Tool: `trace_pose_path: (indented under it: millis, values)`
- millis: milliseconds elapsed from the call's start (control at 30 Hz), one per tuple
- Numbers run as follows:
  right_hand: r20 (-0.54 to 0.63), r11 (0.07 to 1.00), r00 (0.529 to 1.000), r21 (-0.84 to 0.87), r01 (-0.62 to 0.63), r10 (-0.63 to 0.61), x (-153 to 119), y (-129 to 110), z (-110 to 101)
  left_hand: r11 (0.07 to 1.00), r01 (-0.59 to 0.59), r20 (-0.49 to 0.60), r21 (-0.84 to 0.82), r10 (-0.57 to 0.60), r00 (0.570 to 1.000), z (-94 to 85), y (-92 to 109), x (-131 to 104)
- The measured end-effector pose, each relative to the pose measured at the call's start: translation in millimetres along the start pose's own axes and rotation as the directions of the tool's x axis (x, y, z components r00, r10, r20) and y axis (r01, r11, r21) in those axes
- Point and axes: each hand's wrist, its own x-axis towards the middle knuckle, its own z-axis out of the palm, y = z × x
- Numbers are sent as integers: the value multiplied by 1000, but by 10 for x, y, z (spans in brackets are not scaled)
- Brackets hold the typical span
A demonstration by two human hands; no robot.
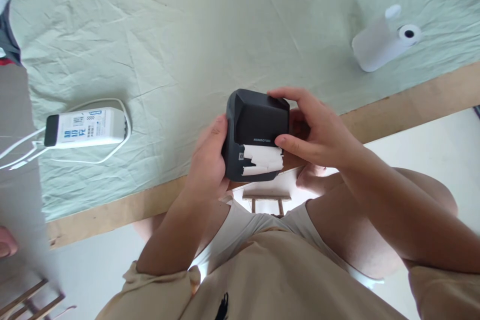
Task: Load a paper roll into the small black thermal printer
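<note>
Between my hands, at the table's near edge, is a black label printer (261,119) with a dark lid and small lettering. A torn strip of white paper (264,159) lies across its lower front, ragged at the ends. My left hand (210,157) grips the printer's left side, thumb along the edge. On the right side, my right hand (317,127) holds it with the index finger on the top corner and the thumb on the front face by the lettering. The other right fingers are partly hidden behind it.
A white paper roll (386,42) with a loose end lies at the back right of the green tablecloth (210,35). To the left rests a white power bank (88,126) with a white cable (125,110) around it. The bare wooden table edge (123,210) runs in front of me.
</note>
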Motion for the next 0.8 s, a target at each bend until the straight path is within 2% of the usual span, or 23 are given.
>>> trace_pose_path:
  millis: [100,167,300,433,500,600,700,800]
  values:
    - [-15,997,999,64,38,-37,-16,14,5,997,-62,8,-41,63,998,1,1,20]
    - [-33,997,998,59,54,-52,-27,29,8,997,-62,-7,-47,61,998,6,6,29]
    - [-148,997,987,-55,56,-64,-27,-22,-23,994,-72,-18,-76,71,997,22,19,34]
    - [-220,963,953,-214,161,-208,-26,-185,-64,995,-59,-42,-75,56,998,17,13,42]
    - [-298,955,920,-227,190,-254,-28,-252,-59,995,-72,-43,-69,69,997,3,-3,52]
    - [-451,984,875,-104,146,-177,-11,-271,-21,988,-130,-30,-85,128,991,-16,-35,73]
    - [-537,990,838,38,137,-96,38,-230,26,986,-131,-29,-104,129,991,-13,-59,85]
    - [-565,991,817,-16,134,-119,75,-234,58,988,-119,-11,-98,118,993,-8,-69,56]
